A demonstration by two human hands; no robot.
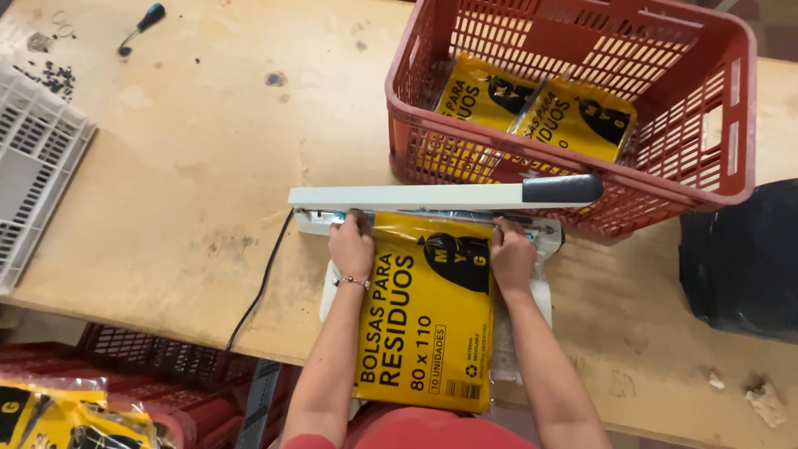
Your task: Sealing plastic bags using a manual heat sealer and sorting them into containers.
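Centre of frame: yellow packet [428, 320] lies flat on the wooden table [191, 183], its top edge at the bed of the heat sealer [432, 198], whose arm is raised. Left hand [352, 247] pins the packet's upper left corner, fingers curled down on it. Right hand [511, 254] pins the upper right corner; fingertips tucked at the sealer's edge, probably pinching the plastic. Upper right: red crate [573, 100] holding more yellow packets. Upper left: screwdriver [141, 27].

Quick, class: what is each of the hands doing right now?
Left hand: fingers pressed on the yellow packet at its top left corner.
Right hand: fingers pressed on its top right corner.
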